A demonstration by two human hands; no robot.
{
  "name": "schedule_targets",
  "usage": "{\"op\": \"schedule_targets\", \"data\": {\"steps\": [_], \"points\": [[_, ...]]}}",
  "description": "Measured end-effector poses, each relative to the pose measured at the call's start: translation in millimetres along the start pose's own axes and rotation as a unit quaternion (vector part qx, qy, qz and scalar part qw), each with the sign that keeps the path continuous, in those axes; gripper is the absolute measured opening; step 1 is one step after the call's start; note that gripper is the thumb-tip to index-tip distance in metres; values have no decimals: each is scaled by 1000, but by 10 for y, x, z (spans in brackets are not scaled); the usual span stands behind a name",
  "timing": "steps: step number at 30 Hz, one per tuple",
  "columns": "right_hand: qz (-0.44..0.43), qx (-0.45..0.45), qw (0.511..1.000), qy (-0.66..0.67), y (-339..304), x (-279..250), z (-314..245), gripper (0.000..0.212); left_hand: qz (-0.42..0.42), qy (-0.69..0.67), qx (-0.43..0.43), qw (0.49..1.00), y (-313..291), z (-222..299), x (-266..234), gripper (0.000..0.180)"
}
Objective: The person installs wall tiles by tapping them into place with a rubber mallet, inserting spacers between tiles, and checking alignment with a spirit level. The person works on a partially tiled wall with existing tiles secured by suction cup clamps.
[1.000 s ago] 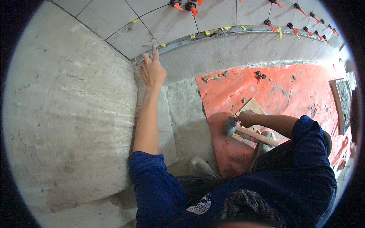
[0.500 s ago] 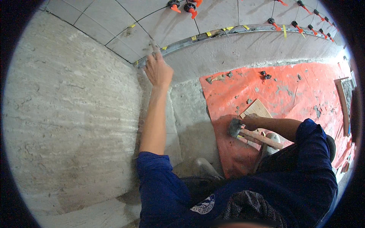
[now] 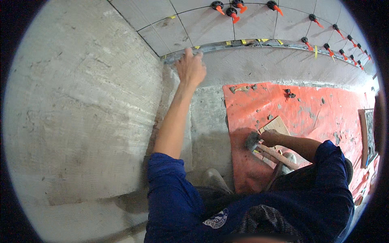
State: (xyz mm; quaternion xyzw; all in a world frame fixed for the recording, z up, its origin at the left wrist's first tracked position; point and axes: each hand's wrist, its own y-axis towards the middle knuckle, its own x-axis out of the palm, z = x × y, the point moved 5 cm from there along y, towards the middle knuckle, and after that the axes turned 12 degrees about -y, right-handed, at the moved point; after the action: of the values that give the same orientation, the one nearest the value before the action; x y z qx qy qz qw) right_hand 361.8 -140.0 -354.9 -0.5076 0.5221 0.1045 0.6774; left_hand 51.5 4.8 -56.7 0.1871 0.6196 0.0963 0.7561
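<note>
Two hands busy. Left hand (image 3: pixel 191 69) is stretched forward, fingers (image 3: pixel 189 52) together and curled loosely over the grey metal straightedge (image 3: pixel 251 44) at the foot of the tiled wall (image 3: pixel 202 24); they rest on its near end, not clamped round it, probably to steady or feel the edge. Right hand (image 3: pixel 270 137) sits low beside the knee, fingers wrapped tight on the wooden handle of a rubber mallet (image 3: pixel 259 146), dark head (image 3: pixel 251 141) pointing left, just above the orange floor sheet (image 3: pixel 308 109). Held short, near the head, so likely for light taps. Small wooden block (image 3: pixel 275 124) lies on the sheet touching the right hand's far side. Red tile levelling clips (image 3: pixel 227 9) stick out of the joints along the tile rows, yellow wedges (image 3: pixel 243 41) sit on the straightedge. Mortar crumbs (image 3: pixel 288 94) scattered on the sheet. Rough rendered concrete wall (image 3: pixel 81 105) fills the left side; bare cement floor (image 3: pixel 206 117) lies between it and the sheet.
</note>
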Motion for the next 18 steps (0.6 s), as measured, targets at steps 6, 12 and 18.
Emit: {"op": "schedule_targets", "data": {"steps": [6, 12, 18], "points": [[-43, 42, 997, -42, 44, 23, -11, 26, 63, -192, -140, 969, -138, -347, -17, 29], [-173, 17, 984, -30, 51, 348, 8, 37, 173, -327, -229, 900, -70, -890, -414, 33], [-117, 64, 978, 160, -8, 736, -24, 58, 298, -373, -266, 838, 177, -588, -379, 47]]}}
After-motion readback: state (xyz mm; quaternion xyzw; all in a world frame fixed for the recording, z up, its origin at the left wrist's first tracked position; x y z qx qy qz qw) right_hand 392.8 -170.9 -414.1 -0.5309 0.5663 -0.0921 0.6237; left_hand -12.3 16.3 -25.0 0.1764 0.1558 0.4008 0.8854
